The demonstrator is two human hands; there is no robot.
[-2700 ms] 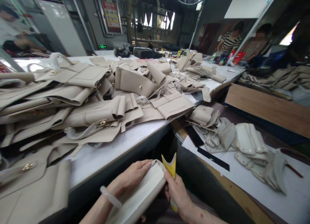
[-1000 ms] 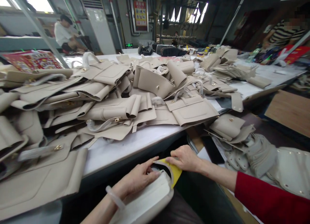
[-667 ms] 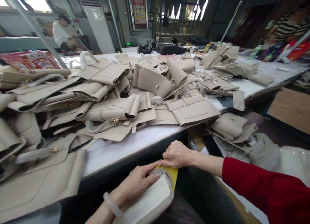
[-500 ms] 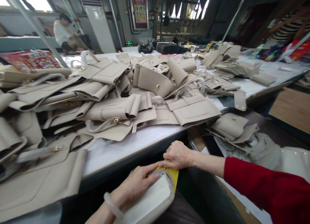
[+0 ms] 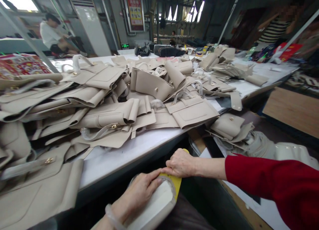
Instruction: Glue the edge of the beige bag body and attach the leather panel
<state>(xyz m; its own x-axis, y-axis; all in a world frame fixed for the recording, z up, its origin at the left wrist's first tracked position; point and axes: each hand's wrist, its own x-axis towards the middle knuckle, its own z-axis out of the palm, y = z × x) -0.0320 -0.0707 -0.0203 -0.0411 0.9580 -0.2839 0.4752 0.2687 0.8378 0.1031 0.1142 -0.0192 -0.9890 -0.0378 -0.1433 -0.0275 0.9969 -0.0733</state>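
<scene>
While L hand [image 5: 136, 198] steadies panel [image 5: 156, 206], R hand [image 5: 180, 163] grips scraper [image 5: 174, 185].

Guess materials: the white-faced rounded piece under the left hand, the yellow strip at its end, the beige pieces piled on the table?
White-faced rounded beige piece: looks like leather or faux leather with a matte white lining; smooth, curved edge.
Yellow flat strip: stiff plastic or card, uniform matte colour; cannot tell which.
Beige bag panels: likely faux leather, smooth with a faint sheen, holding folds, with gold metal studs.

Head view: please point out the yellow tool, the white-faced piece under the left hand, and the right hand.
yellow tool [image 5: 176, 185]: head view, flat end.
white-faced piece [image 5: 156, 206]: head view, white face.
right hand [image 5: 181, 163]: head view, back of hand.
</scene>
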